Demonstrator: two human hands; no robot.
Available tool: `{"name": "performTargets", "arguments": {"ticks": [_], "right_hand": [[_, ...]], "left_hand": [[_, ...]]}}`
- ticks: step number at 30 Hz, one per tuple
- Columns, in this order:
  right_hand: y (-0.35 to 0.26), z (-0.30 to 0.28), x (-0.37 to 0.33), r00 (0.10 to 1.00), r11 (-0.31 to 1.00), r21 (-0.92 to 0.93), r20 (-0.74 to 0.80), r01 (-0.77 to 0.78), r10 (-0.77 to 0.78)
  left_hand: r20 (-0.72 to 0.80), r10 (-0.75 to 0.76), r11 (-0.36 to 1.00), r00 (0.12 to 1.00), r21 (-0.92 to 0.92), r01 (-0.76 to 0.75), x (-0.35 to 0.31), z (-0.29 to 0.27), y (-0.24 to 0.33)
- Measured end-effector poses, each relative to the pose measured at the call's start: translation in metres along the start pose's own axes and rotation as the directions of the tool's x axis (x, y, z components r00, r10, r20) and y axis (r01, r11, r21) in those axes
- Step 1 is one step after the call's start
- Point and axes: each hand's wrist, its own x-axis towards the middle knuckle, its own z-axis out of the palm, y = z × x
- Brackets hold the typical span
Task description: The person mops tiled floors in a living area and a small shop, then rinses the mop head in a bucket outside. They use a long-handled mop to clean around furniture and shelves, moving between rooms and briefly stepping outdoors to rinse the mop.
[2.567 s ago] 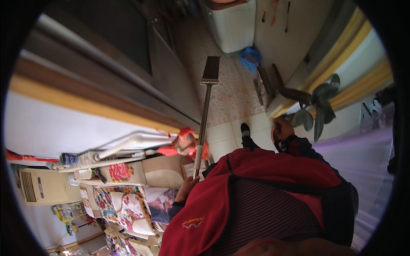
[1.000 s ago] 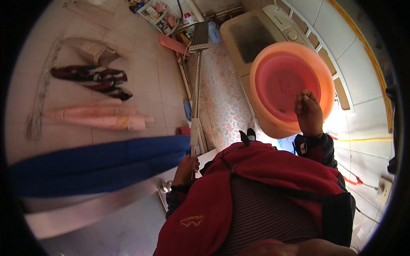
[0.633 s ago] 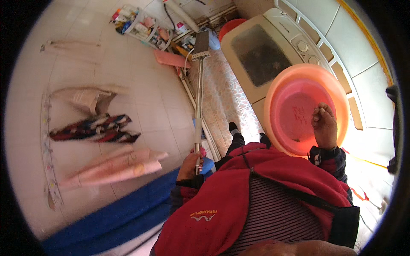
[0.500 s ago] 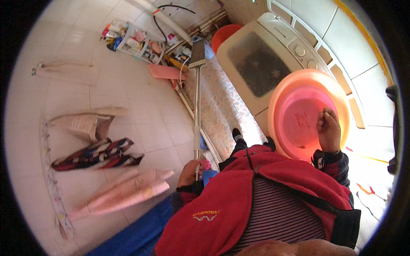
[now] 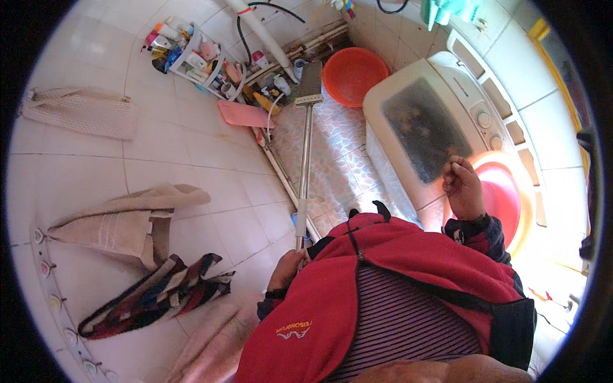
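My left hand (image 5: 287,269) is closed around the lower end of a long-handled mop (image 5: 306,153). The metal pole runs away from me to a pale crossbar and a flat grey head (image 5: 311,80), which lies by the far wall on the tiled floor. My right hand (image 5: 463,188) is raised over the edge of a pink basin (image 5: 500,198), fingers curled in, and I see nothing in them. This basin sits within a larger orange one (image 5: 525,214), partly behind my right forearm. Beside them stands a beige washing machine (image 5: 418,131) with a dark lid window.
An orange-red basin (image 5: 354,76) sits on the floor in the far corner. A rack of bottles (image 5: 204,60) and a pink board (image 5: 246,115) are along the left wall. A beige towel (image 5: 128,223) and a patterned cloth (image 5: 159,297) hang at the left from a hook strip (image 5: 56,303).
My view has swung, so the washing machine and far basin show more fully. My right hand is now nearer the machine, off the pink basin's middle. My left hand keeps its hold on the mop.
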Motion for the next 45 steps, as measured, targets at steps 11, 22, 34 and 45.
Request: {"name": "performTargets", "arguments": {"ticks": [11,22,34,45], "right_hand": [[0.043,0.111,0.131,0.981,0.979,-0.075,0.029,-0.189,0.192],[0.029,0.183,0.33,0.979,0.979,0.023,0.036,-0.202,0.201],[0.046,0.224,0.468,0.977,0.988,0.048,-0.146,-0.149,0.155],[0.085,0.275,0.598,0.977,0.977,-0.194,-0.205,-0.093,0.053]], "left_hand": [[-0.023,0.014,0.99,1.0,0.142,-0.01,0.059,-0.069,0.044],[-0.079,-0.03,0.972,0.996,0.231,0.047,0.113,-0.119,0.234],[0.043,0.135,0.856,0.99,0.498,-0.139,0.241,-0.207,0.33],[0.175,0.117,0.806,0.978,0.558,-0.197,0.349,-0.277,0.434]]}}
